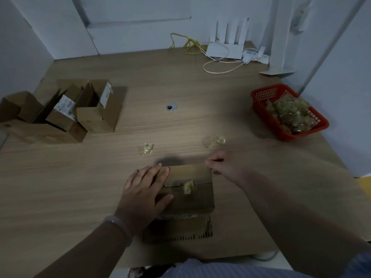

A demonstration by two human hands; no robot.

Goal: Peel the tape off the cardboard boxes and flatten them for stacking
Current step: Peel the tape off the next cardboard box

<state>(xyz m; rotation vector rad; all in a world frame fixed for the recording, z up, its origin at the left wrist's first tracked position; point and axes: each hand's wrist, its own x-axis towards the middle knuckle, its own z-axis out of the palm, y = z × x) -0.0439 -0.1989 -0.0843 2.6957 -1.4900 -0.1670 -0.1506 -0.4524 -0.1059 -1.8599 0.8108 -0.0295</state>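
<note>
A small brown cardboard box (192, 197) stands on the wooden table (200, 93) close to the front edge, with a crumpled scrap of tape (188, 186) stuck at its top seam. My left hand (143, 191) lies flat with spread fingers on the box's left side and top. At the box's far right corner my right hand (220, 165) has its fingers pinched together; whether it holds tape I cannot tell. Two balls of peeled tape, a left one (146, 149) and a right one (213, 140), lie on the table beyond the box.
Several open cardboard boxes (66, 111) sit at the left. A red plastic basket (261, 95) with crumpled tape is at the right. A white router (224, 49) with cables stands at the back, and a cable hole (171, 107) is mid-table.
</note>
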